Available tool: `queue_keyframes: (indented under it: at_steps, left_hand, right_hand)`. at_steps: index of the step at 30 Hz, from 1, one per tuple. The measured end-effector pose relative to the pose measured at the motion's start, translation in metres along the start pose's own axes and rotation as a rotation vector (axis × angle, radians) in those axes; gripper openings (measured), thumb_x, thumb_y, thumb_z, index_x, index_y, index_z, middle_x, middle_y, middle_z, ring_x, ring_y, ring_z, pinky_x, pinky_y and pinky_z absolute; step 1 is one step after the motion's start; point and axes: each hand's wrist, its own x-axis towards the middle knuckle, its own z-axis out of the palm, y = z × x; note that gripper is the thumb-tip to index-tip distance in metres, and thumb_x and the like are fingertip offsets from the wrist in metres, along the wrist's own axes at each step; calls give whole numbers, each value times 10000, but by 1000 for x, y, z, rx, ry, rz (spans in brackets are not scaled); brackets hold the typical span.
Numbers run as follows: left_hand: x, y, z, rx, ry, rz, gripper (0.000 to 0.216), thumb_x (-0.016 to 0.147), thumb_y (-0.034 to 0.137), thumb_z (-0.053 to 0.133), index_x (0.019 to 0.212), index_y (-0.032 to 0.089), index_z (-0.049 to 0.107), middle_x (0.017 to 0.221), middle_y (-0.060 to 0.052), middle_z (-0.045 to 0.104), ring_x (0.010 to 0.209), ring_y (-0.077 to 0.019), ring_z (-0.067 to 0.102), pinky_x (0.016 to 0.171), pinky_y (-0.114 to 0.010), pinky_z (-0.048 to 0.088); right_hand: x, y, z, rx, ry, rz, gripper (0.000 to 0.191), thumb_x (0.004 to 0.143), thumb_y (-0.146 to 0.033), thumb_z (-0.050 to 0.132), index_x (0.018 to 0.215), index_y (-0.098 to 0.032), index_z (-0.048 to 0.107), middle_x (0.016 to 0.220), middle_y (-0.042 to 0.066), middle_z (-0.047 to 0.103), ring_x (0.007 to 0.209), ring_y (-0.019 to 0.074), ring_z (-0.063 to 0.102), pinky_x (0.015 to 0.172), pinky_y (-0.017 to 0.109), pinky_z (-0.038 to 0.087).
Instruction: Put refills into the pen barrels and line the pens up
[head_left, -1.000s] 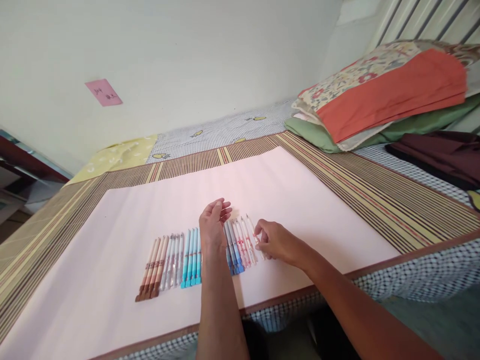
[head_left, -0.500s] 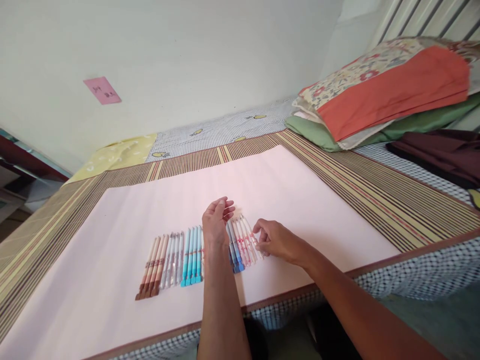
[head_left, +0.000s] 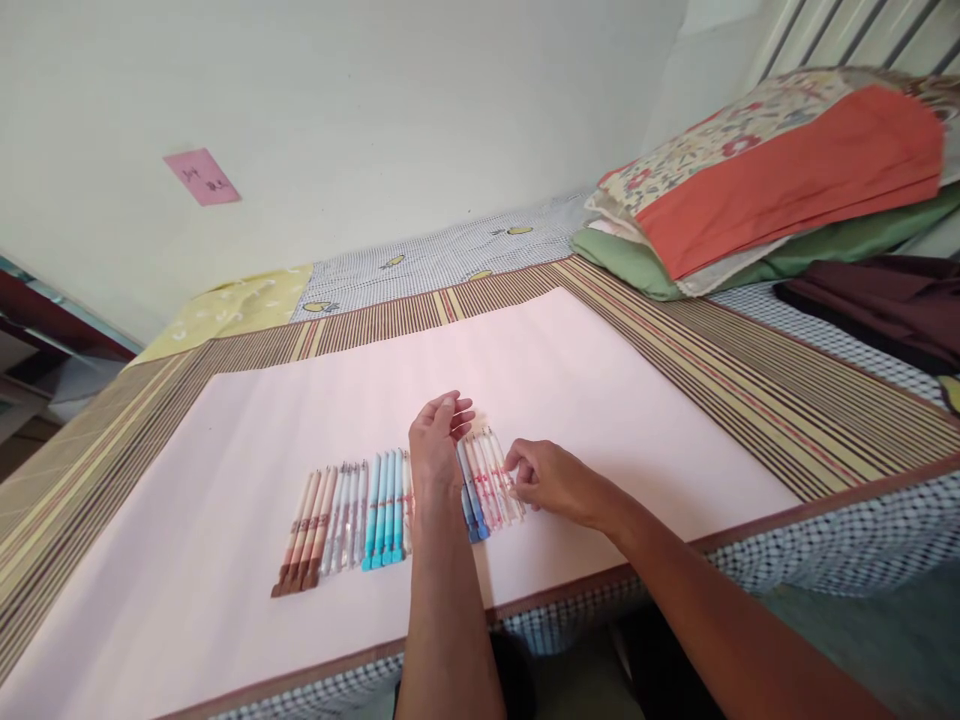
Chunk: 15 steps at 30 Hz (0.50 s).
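Observation:
A row of pens lies side by side on a pale pink sheet (head_left: 600,400): brown pens (head_left: 300,535) at the left, clear ones, light blue pens (head_left: 382,510), dark blue ones, and pink-and-white pens (head_left: 491,480) at the right. My left hand (head_left: 437,445) rests over the middle of the row, its fingers curled loosely and apart, holding nothing I can see. My right hand (head_left: 547,482) sits at the right end of the row, fingertips pinched against the outermost pink-and-white pen.
The sheet lies on a striped woven mat (head_left: 750,370) over a checked bed cover. Folded bedding with an orange pillow (head_left: 780,180) is stacked at the back right, dark cloth (head_left: 885,310) beside it. A pink note (head_left: 202,177) is stuck on the wall.
Both hands have shifted slightly away from me along the row of pens. The right fingers have stayed at the outermost pen.

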Motion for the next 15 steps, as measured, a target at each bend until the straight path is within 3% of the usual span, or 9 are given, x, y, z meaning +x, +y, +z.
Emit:
queue_keyframes:
  at_steps: [3,6,9,15]
  left_hand:
    - [0,0,-1,181,-17,75,210,733,330,712,857,161,712,795,-68,731,669,-156,636,658,-273,445]
    - [-1,-2,-4,447,-137,175,73,750,220,674,785,186,728,744,-63,726,666,-172,607,676,-285,432]
    - [-2,-4,-10,597,-247,200,156,757,136,606,745,215,740,739,-57,726,717,-200,615,733,-308,435]
    - [-1,-6,-17,695,-304,191,226,722,80,592,681,249,736,728,-51,712,733,-228,603,798,-335,436]
  right_hand:
    - [0,-1,-2,-21,11,-19,198,708,-112,639,888,-189,605,730,-5,670,616,130,569,558,237,375]
    - [0,1,-3,-7,3,-27,203,698,-114,636,883,-191,599,754,-2,670,639,135,580,570,241,389]
    - [1,4,-3,2,-1,-44,208,691,-103,624,878,-191,598,759,-4,664,653,139,591,578,243,395]
    - [-1,1,-4,0,-12,-50,192,709,-105,628,882,-185,609,762,2,657,661,140,592,578,244,399]
